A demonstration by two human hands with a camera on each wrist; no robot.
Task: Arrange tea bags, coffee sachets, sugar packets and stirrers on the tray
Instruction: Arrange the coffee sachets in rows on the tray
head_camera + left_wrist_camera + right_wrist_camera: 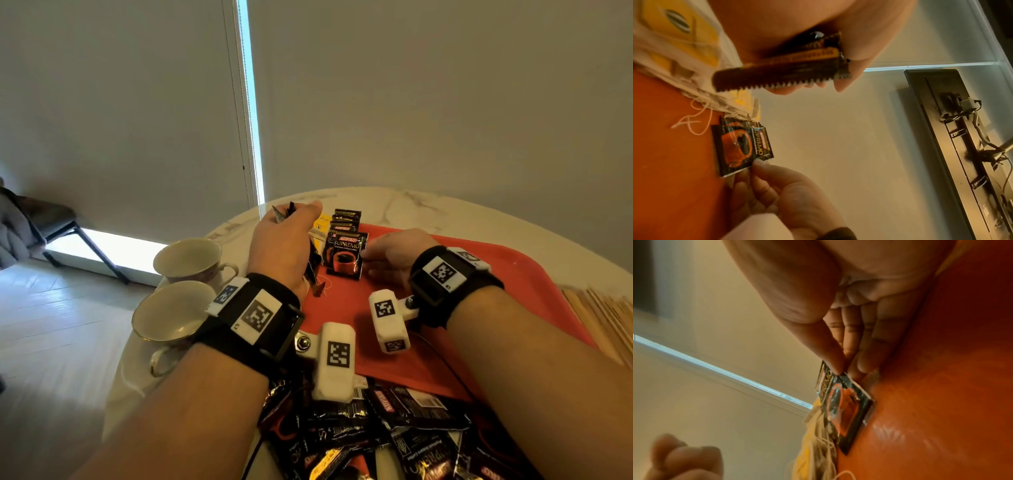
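coffee sachets on tray | tea bags left of them | cups left of tray

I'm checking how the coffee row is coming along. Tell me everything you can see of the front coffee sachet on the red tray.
The front coffee sachet is a small, glossy black packet with a red cup picture and "SUPREMO" in light lettering, its edges crimped. It lies face up on the red tray, overlapping similar sachets behind it. The right hand pinches its right edge between thumb and fingertips. Tea bags lie just to its left.
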